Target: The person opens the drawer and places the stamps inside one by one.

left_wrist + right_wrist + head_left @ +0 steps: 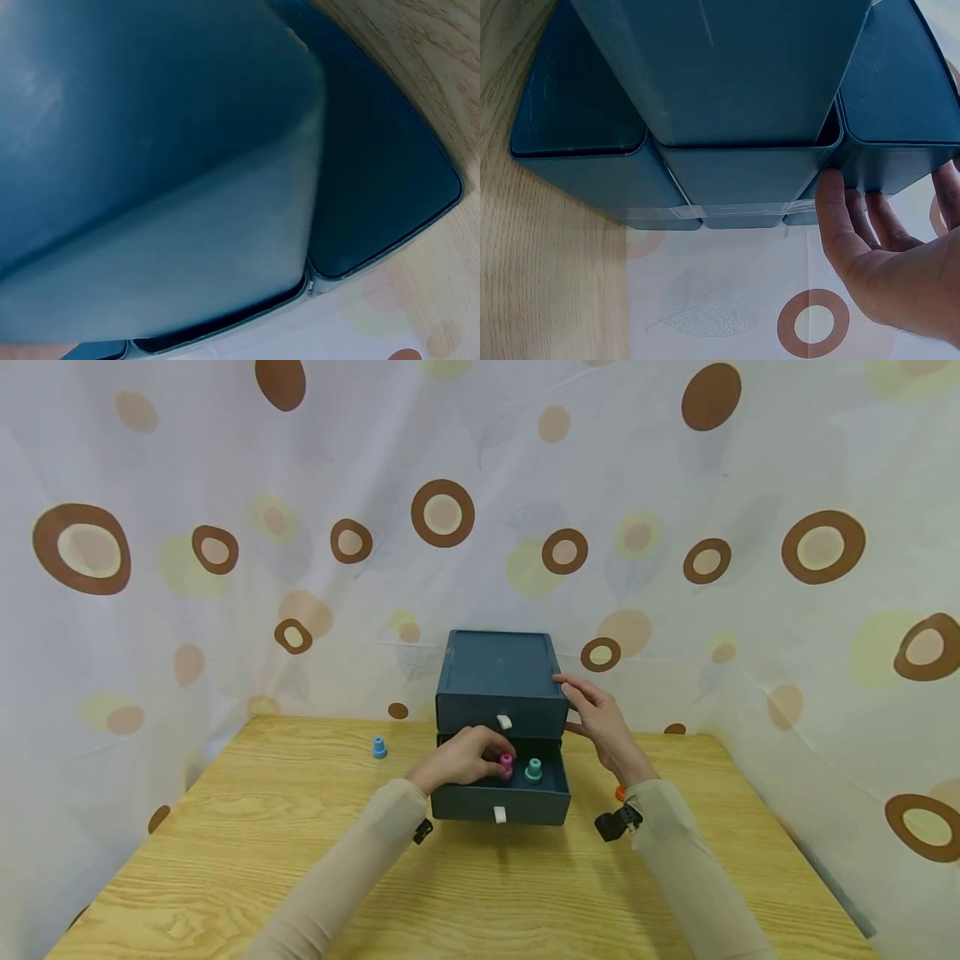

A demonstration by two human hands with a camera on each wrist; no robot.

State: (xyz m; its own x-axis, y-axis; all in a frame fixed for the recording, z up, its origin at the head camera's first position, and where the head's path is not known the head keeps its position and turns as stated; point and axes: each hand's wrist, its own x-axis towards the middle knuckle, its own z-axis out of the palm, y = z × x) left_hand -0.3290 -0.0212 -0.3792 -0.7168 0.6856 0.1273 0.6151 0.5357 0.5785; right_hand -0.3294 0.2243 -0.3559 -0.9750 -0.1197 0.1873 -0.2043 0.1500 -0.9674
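Observation:
A dark teal drawer cabinet (498,664) stands against the wall, its drawer below the top one pulled out. Over this open drawer (498,802), my left hand (467,756) pinches a small pink stepped peg (507,763) between thumb and fingers. Beside it in the drawer stands a teal peg (533,769). My right hand (603,722) touches the cabinet's right side near the top, fingers extended; the right wrist view shows the fingertips (830,184) against the top tier's side. In the left wrist view, the pulled-out drawer (187,240) hides nearly all of my left hand.
A blue peg (379,747) stands on the wooden table (300,827) left of the cabinet. Something orange (620,793) is partly hidden behind my right wrist. White handles (505,722) stick out from the drawer fronts. A patterned sheet (495,452) hangs behind.

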